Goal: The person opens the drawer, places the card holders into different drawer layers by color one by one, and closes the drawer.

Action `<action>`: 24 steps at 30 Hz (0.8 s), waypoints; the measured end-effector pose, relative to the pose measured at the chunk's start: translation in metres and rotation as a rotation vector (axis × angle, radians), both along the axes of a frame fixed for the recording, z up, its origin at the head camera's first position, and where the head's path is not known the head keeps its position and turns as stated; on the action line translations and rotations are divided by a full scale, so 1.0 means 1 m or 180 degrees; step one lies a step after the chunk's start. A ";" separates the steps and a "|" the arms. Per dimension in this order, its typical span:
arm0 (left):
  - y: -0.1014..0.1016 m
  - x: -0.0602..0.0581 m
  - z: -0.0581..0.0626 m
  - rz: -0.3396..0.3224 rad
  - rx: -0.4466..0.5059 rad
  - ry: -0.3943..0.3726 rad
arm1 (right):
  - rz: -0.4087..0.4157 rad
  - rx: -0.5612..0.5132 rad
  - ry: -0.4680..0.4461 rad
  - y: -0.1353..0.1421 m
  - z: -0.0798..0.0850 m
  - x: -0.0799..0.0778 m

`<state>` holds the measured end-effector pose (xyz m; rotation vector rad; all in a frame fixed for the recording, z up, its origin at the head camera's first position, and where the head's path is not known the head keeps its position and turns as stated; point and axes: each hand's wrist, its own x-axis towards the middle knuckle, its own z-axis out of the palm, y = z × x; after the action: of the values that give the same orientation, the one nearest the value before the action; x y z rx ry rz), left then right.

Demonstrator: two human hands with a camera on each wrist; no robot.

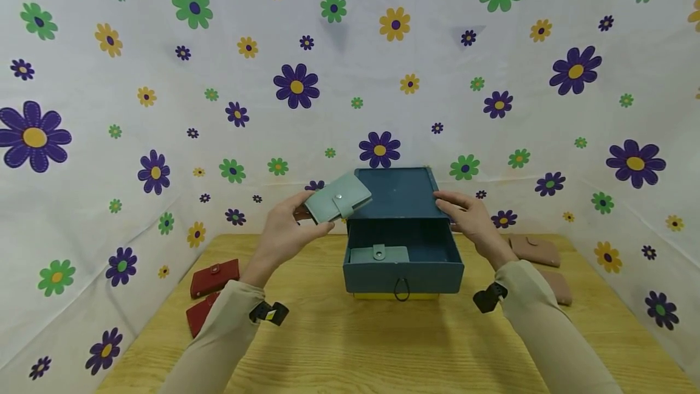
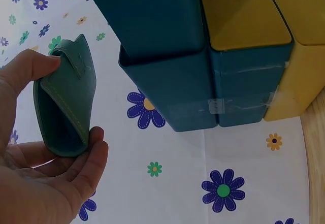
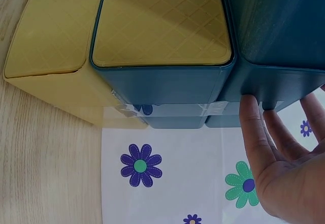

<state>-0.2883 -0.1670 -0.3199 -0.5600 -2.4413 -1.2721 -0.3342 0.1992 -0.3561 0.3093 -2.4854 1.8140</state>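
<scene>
My left hand grips a light green snap wallet, thumb on one side and fingers on the other, just left of a blue drawer box. In the left wrist view the wallet shows its strap and an open end. The top drawer is pulled out, and inside it at the left lies another light green wallet. My right hand touches the box's right side with extended fingers; the right wrist view shows its fingertips against the blue wall.
Below the open drawer are more drawers with yellow fronts. Two red wallets lie at the left of the wooden table, and two pinkish-brown wallets at the right. Flowered cloth hangs behind.
</scene>
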 end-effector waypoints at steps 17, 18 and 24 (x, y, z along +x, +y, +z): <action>0.027 0.007 0.006 -0.0299 -0.0136 -0.0151 | -0.0007 0.0014 -0.0023 -0.001 0.001 0.001; 0.029 0.008 0.006 -0.0326 -0.0149 -0.0153 | -0.0013 0.0013 -0.0019 -0.001 0.001 0.002; 0.040 0.009 0.007 -0.0587 -0.0274 -0.0121 | -0.0011 0.0013 -0.0050 0.000 0.002 0.001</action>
<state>-0.2793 -0.1275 -0.3126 -0.8075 -2.5343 -1.2613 -0.3332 0.1989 -0.3543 0.2919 -2.4989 1.8173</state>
